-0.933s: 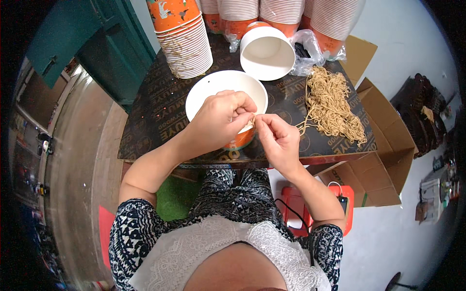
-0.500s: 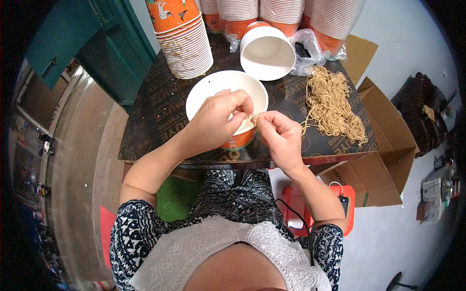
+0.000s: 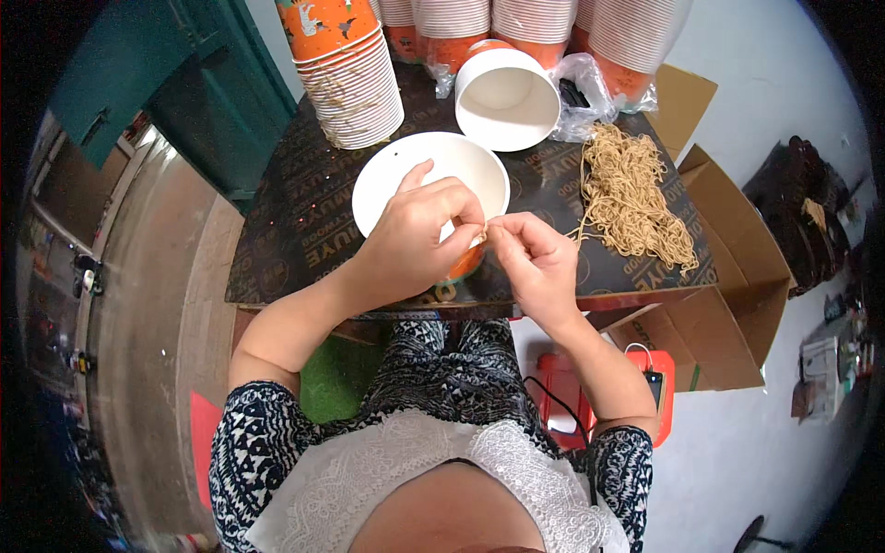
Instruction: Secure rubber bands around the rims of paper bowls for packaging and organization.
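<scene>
The cup point(image 3: 466, 263), orange outside and white inside, stands at the near edge of the tabletop point(image 3: 295, 221), its wide mouth open upward. Both hands meet over its near rim. The left hand point(image 3: 419, 230) curls over the rim, fingers bent and covering part of the opening. The right hand point(image 3: 535, 263) sits just beside it, thumb and forefinger pinched on a thin tan string point(image 3: 479, 238) where the two hands touch; the string is mostly hidden by the fingers.

Beyond the cup a second cup point(image 3: 507, 97) lies on its side, mouth toward the person. To the right a heap of tan strings point(image 3: 636, 198) spreads across the tabletop. Stacks of cups point(image 3: 355, 78) line the far edge. An open cardboard box point(image 3: 728, 304) stands right of the tabletop, and a red box point(image 3: 645, 387) sits on the floor near the right forearm.
</scene>
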### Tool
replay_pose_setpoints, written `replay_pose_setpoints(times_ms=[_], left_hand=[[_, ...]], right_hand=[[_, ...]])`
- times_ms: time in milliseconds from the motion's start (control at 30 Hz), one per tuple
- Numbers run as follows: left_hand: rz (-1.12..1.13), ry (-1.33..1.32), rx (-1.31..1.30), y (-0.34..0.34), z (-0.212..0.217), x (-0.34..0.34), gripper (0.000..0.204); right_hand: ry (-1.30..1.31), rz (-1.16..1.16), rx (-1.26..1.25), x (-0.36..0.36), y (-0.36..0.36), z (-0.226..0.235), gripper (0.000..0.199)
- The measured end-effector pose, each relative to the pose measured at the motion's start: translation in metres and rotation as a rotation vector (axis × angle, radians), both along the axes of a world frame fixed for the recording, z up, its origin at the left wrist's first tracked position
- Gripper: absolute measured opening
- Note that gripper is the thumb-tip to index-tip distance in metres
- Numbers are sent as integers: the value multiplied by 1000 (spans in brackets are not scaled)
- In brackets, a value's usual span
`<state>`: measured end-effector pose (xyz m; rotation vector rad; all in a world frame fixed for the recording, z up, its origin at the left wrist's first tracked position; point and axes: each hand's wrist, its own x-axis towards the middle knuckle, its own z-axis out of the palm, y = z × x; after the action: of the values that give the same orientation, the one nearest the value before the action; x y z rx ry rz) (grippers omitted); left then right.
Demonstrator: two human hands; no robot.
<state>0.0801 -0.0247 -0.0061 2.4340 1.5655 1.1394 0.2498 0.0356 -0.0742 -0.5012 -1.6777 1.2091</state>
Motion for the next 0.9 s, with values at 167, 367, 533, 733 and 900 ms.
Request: replay_pose_setpoints(times_ms=[167, 367, 533, 733, 900], left_hand=[[32, -33, -169, -2, 4, -2, 6], [-42, -147, -208, -1, 4, -6, 2], [33, -380, -512, 3, 4, -13, 9], [-59, -352, -343, 17, 23, -47, 10], [75, 253, 21, 50, 22, -116, 28]], right_hand=[[-46, -200, 238, 30, -1, 6, 12], [-182, -243, 455, 58, -2, 2, 14], [-305, -220, 443, 58, -4, -27, 6], [-237, -206, 334, 53, 4, -27, 4], [-246, -185, 312, 60, 10, -28, 8]])
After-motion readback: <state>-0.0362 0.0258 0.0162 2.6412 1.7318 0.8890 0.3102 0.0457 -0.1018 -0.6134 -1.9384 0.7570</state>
